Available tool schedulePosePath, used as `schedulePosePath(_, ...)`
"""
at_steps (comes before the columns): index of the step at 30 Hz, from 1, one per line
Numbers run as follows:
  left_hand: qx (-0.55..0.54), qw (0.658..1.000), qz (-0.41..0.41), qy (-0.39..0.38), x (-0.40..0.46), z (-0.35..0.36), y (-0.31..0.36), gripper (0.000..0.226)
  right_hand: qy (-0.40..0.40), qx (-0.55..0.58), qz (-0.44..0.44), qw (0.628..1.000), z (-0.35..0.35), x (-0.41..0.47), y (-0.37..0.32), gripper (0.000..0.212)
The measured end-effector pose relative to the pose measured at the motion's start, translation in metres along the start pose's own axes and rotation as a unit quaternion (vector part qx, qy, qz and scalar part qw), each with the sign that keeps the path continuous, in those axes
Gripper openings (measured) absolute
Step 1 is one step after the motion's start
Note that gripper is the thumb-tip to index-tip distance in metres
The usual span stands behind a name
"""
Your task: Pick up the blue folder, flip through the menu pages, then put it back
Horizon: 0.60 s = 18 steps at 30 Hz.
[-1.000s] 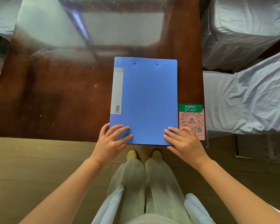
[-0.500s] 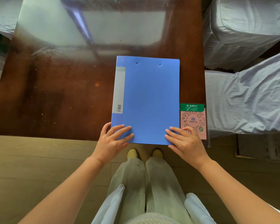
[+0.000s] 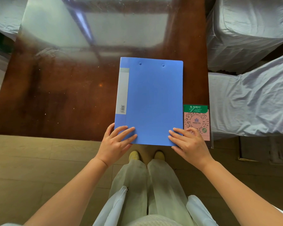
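Observation:
The blue folder (image 3: pixel 151 101) lies shut and flat on the dark wooden table (image 3: pixel 55 103), with a white spine label along its left side. Its near edge sticks out slightly past the table's front edge. My left hand (image 3: pixel 117 142) holds the near left corner, fingers spread on the cover and thumb hidden under the edge. My right hand (image 3: pixel 189 142) holds the near right corner the same way, its outer fingers reaching over a pink card.
A pink and green QR-code card (image 3: pixel 196 119) in a clear stand sits just right of the folder. Grey-covered chairs (image 3: pixel 252 98) stand close on the right and at the far left. A glossy sheet covers the table's far half. Below are wooden floor and my legs.

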<state>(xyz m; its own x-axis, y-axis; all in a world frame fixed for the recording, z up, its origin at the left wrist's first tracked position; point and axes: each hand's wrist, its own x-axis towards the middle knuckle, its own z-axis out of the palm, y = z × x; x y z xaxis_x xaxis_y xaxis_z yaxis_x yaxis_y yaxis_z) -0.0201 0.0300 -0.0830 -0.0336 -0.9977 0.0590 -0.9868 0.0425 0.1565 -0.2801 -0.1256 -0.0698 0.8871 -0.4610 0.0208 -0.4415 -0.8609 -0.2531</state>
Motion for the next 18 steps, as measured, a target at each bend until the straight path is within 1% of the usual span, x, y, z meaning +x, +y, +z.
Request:
schedulePosePath(10,-0.010,1.000,-0.007,0.011,0.001,0.001,0.002,0.042,-0.001,-0.004,0.000,1.000,-0.002,0.001,-0.002,0.038)
schedulePosePath(14,-0.020,1.000,-0.015,-0.006,0.000,-0.003,0.001,0.042,-0.009,0.000,0.005,1.000,-0.004,0.002,-0.003,0.038)
schedulePosePath(18,-0.036,0.999,-0.015,-0.013,0.004,-0.018,0.005,0.036,-0.026,-0.005,0.010,1.000,-0.010,0.008,-0.004,0.039)
